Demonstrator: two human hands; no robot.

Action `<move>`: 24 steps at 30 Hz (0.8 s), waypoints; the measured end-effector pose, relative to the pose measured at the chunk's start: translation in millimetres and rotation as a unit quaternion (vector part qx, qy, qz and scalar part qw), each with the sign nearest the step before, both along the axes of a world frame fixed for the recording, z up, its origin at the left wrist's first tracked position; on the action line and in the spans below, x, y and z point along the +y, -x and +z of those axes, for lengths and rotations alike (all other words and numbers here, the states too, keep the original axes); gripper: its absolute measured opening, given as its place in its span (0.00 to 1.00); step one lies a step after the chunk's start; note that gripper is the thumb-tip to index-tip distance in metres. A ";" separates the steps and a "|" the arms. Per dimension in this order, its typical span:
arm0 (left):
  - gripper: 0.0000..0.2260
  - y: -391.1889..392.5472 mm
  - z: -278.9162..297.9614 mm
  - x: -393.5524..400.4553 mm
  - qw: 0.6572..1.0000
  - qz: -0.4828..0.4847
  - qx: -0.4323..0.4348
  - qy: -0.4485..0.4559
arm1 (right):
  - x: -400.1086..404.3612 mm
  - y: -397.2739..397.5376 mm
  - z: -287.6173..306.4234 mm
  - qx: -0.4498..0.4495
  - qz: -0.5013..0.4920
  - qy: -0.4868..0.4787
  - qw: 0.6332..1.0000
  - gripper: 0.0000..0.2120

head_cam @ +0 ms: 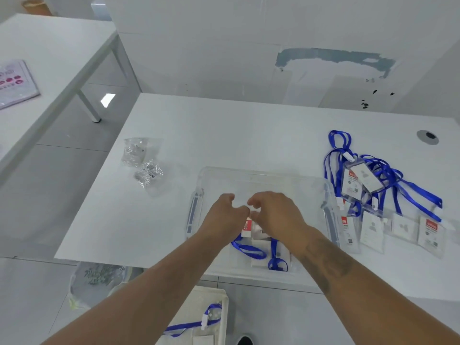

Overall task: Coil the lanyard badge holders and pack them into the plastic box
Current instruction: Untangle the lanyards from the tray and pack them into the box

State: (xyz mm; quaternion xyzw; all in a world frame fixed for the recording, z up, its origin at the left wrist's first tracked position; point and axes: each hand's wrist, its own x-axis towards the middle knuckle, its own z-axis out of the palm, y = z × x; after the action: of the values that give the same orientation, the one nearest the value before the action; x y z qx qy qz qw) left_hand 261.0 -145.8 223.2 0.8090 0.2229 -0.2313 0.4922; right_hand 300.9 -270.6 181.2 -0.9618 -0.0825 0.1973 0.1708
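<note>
A clear plastic box (pixel 261 174) stands at the near edge of the white table. Both my hands are over its inside. My left hand (pixel 225 211) and my right hand (pixel 276 212) meet fingertip to fingertip, with curled fingers, just above a badge holder (pixel 247 229) with a red stripe. Whether they pinch it is hidden by the fingers. Its blue lanyard (pixel 249 250) loops loosely on the box floor below my wrists. A pile of several badge holders with tangled blue lanyards (pixel 373 175) lies to the right of the box.
Two crumpled clear wrappers (pixel 142 161) lie on the table to the left. A cable grommet (pixel 427 137) sits at the far right. Below the table edge, a white bin (pixel 199 317) holds another blue lanyard. A bag (pixel 94 277) stands beside the bin. A second table (pixel 49 58) stands at far left.
</note>
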 end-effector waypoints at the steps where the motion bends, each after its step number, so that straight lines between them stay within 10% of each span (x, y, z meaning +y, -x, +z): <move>1: 0.24 6.6 6.7 3.3 0.999 0.005 -0.032 0.015 | -1.1 4.0 9.5 -0.015 -0.010 -0.015 1.000 0.14; 13: 0.07 129.2 56.8 86.8 0.969 0.038 -0.193 0.151 | 37.1 167.1 88.8 -0.151 -0.178 -0.376 0.897 0.07; 24: 0.06 237.1 -71.6 159.5 0.997 0.006 -0.053 0.055 | 89.4 289.0 -36.3 0.027 -0.120 -0.218 0.968 0.06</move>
State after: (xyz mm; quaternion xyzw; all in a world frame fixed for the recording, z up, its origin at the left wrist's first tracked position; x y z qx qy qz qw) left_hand 24.0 13.7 151.6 0.7903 0.1885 -0.1974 0.5486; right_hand 11.9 -181.2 144.9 -0.8984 -0.0029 0.1785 0.4013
